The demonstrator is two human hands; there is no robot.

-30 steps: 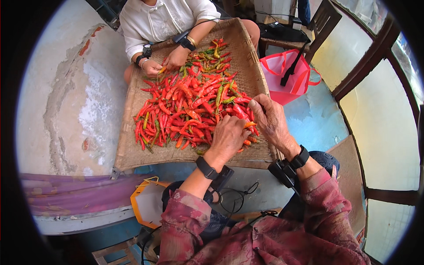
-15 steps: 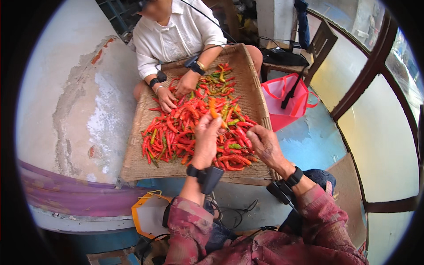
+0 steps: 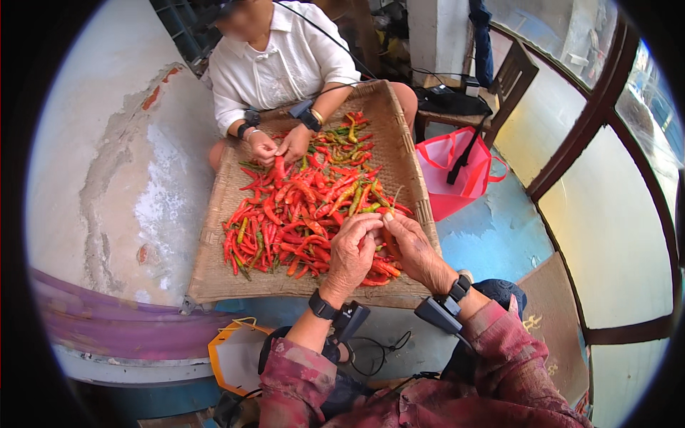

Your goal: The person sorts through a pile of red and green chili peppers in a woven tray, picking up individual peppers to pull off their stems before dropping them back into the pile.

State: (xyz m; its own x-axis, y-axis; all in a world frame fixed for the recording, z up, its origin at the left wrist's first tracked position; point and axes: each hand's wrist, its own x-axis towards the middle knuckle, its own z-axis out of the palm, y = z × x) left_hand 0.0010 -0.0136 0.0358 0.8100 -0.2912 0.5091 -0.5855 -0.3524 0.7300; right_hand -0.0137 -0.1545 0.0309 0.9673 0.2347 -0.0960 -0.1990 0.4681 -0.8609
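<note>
A heap of red, orange and green chili peppers [image 3: 303, 207] lies on a flat woven tray [image 3: 228, 282]. My left hand [image 3: 351, 257] and my right hand [image 3: 414, 253] meet over the heap's near right part. Both pinch one orange chili [image 3: 387, 241] between their fingertips, its thin stem sticking up. Across the tray a person in a white shirt [image 3: 275, 60] sits with both hands [image 3: 278, 146] in the peppers at the far edge.
A red bag [image 3: 457, 175] stands right of the tray on the blue floor. Behind it is a dark wooden chair [image 3: 510, 75]. A peeling white wall [image 3: 121, 185] runs along the left. An orange and white object [image 3: 235, 353] lies below the tray's near edge.
Both my hands have come together on one orange chili; a second ago they were spread down in the heap, then the left rose with a pepper. The view shifted toward the other person.
</note>
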